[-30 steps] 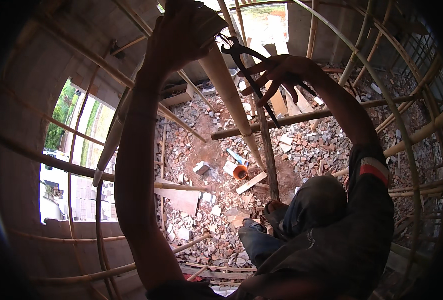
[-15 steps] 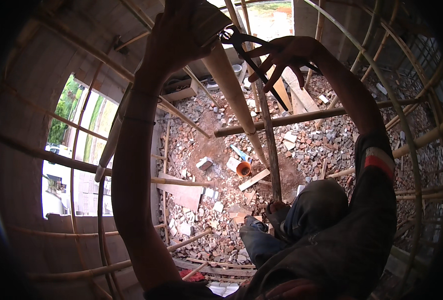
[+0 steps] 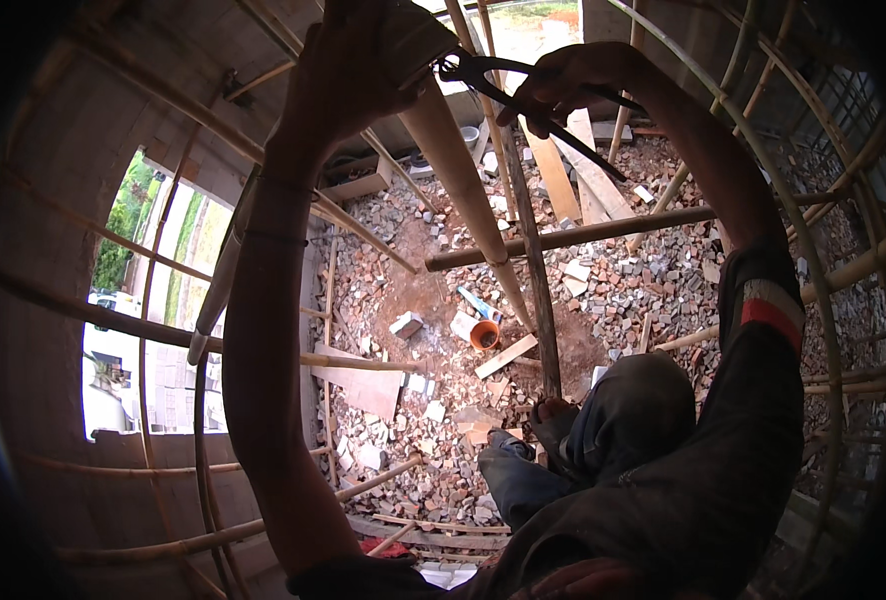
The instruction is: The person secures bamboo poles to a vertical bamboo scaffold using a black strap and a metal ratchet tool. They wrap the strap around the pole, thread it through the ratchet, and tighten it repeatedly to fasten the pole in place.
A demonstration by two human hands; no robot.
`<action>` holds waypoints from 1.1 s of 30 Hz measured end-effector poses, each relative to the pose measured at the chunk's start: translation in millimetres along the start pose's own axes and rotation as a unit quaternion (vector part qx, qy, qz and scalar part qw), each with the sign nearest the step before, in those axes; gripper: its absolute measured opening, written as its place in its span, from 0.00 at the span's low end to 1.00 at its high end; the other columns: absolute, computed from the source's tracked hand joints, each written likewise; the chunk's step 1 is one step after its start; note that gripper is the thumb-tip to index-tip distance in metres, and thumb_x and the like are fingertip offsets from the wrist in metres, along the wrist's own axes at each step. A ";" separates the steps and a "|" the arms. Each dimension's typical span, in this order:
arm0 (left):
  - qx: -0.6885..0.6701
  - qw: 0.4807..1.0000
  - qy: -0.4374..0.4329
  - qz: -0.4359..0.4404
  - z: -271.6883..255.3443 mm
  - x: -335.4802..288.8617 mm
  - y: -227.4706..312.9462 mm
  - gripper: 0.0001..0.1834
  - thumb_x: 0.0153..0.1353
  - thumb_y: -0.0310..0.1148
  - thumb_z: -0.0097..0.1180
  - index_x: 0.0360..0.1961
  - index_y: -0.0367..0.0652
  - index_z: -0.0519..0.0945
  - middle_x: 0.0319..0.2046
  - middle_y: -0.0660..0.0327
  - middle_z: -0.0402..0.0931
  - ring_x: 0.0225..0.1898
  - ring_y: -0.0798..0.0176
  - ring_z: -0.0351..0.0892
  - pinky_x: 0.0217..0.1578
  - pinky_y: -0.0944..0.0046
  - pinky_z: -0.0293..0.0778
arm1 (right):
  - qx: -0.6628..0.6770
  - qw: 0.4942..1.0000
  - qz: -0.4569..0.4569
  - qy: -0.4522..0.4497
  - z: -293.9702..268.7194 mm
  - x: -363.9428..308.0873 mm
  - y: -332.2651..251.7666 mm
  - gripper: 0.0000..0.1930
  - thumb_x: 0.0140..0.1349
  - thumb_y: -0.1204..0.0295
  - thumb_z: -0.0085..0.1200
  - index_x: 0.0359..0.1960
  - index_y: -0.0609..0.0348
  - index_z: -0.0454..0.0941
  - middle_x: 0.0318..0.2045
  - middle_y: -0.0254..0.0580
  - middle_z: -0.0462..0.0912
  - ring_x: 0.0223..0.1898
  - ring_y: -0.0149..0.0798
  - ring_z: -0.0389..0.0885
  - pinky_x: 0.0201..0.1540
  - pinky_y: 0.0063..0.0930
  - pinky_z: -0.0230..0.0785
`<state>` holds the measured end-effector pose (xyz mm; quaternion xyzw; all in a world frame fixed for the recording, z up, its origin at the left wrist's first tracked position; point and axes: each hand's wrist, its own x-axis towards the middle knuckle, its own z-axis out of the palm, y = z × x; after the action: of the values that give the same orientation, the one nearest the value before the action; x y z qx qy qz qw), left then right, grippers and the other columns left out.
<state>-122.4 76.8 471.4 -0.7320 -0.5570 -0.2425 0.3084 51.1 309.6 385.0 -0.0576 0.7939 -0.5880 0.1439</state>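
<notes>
High in the view, my left hand [image 3: 348, 85] is closed against a dark, blocky piece with a pale edge [image 3: 418, 45], possibly wood. It sits at the top of a thick bamboo pole [image 3: 463, 165], and shadow hides most of the fingers. My right hand [image 3: 578, 85] grips black long-handled pincers [image 3: 498, 85]. Their jaws are at the edge of that piece, where a thin bit, maybe wire, shows too small to make out. One handle slants down past my fingers, and the other runs back under my wrist.
Bamboo poles cross on both sides, with a horizontal pole [image 3: 583, 237] and an upright pole [image 3: 538, 300] below my hands. Far below, broken brick covers the ground around an orange bucket [image 3: 484, 335] and loose planks [image 3: 553, 170]. A window opening [image 3: 153, 330] is at left.
My right hand has risen slightly and its spread fingers have closed around the pincers. The lower handle has swung up and to the right. My left hand stays in place.
</notes>
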 end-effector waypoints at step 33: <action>0.014 0.997 -0.047 -0.054 -2.3 -2.3 3.9 0.39 0.34 0.33 0.73 0.52 0.43 0.73 0.70 0.40 0.39 0.51 0.38 0.75 0.50 0.50 0.76 | -0.478 0.725 0.035 0.495 59.3 36.0 45.8 0.13 0.67 0.65 0.48 0.34 0.65 0.69 0.18 0.55 0.77 0.23 0.56 0.80 0.28 0.46 0.72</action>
<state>-119.2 72.8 470.7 -0.7072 -0.6130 -0.2163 0.2779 37.9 259.6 319.8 0.2082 0.9296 -0.0701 -0.2960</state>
